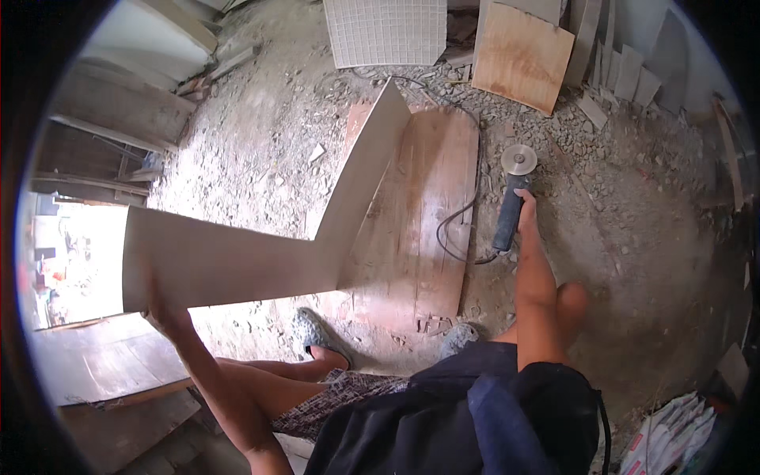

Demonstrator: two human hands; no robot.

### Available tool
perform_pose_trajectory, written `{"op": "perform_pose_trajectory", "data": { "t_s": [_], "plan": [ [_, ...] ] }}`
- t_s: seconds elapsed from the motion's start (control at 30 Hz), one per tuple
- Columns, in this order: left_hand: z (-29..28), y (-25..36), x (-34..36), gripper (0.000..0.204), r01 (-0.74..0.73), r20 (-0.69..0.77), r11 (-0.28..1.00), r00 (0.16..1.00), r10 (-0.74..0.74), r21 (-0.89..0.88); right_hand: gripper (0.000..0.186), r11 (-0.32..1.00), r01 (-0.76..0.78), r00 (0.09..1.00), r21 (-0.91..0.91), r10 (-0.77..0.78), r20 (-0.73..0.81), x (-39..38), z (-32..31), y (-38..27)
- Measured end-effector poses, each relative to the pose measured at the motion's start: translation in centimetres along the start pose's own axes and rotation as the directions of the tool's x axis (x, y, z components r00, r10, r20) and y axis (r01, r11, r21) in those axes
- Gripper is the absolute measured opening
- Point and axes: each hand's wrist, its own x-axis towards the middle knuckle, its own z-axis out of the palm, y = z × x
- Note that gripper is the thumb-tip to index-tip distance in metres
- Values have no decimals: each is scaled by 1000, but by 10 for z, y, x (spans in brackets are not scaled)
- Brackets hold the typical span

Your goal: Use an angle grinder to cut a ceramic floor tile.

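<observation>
My right hand (526, 210) is wrapped around the dark body of an angle grinder (511, 210). Its round disc (519, 160) points away from me, and its cord (441, 229) loops to the left over a reddish-brown wooden board (431, 206). At the left, my left hand (165, 315) grips the near left corner of a large pale L-shaped tile (229, 257); that hand is slightly blurred and its fingers are partly hidden. The tile is tilted up, with its far arm (360, 178) reaching over the wooden board. Grinder and tile are apart.
A pale gridded tile (388, 32) and a square light-wood panel (522, 59) stand at the back. Rubble (261, 150) covers the dirt floor. Scrap boards line both sides. White sacks (669, 435) lie at the lower right. My slippered feet (321, 336) are beside the wooden board.
</observation>
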Motion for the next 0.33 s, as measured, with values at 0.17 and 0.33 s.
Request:
{"op": "perform_pose_trajectory", "data": {
  "t_s": [0.17, 0.33],
  "plan": [
    [-22, -28, -1, 39, -397, 162, 769, 916, 368, 500, 41, 1000, 1, 1000, -26, -1, -1, -1, -7, 6],
    [-12, -51, 1, 47, -9, 17, 999, 1000, 8, 49, 72, 982, -153, 988, -115, 147, -53, -1, -22, 7]
  ]
}}
